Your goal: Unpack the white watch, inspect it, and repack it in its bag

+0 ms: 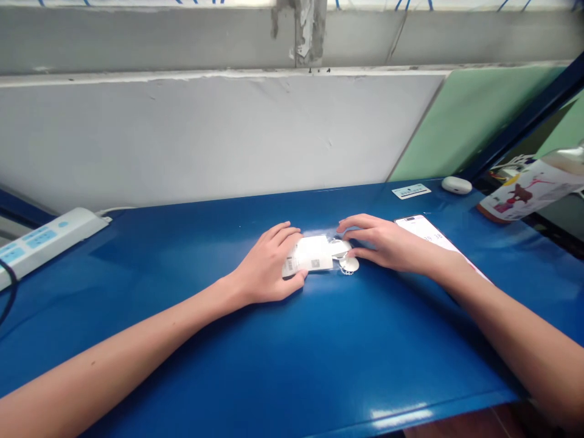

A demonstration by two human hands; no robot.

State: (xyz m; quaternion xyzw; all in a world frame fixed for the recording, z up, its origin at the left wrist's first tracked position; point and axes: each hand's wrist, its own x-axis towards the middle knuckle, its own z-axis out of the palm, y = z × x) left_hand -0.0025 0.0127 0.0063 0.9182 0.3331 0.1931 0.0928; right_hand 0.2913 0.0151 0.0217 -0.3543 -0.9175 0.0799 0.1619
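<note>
White packet [323,255], printed with a small square code, lies on the blue table [292,359] at the centre of the frame. Left hand [274,264] is spread over its left end, thumb at the near edge and fingers across the far side, holding it. Right hand [365,240] is curved at the packet's right end, thumb and fingers narrowly apart beside a white round piece [349,264]; whether it grips anything cannot be told. Packet's long axis runs roughly left to right, the end with the round piece pointing right.

Obstructions: left hand hides the packet's left end; right wrist and forearm cross over part of a lit phone [424,230], right of centre. Beyond, at upper right, lie a white card [411,191] and a white rounded case [457,185]. Tilted bottle [531,188] with a printed label occupies the right edge. Power strip [50,240] lies at left, a black cable [10,292] at its near end. Pale wall panel [219,134] stands behind the table.
</note>
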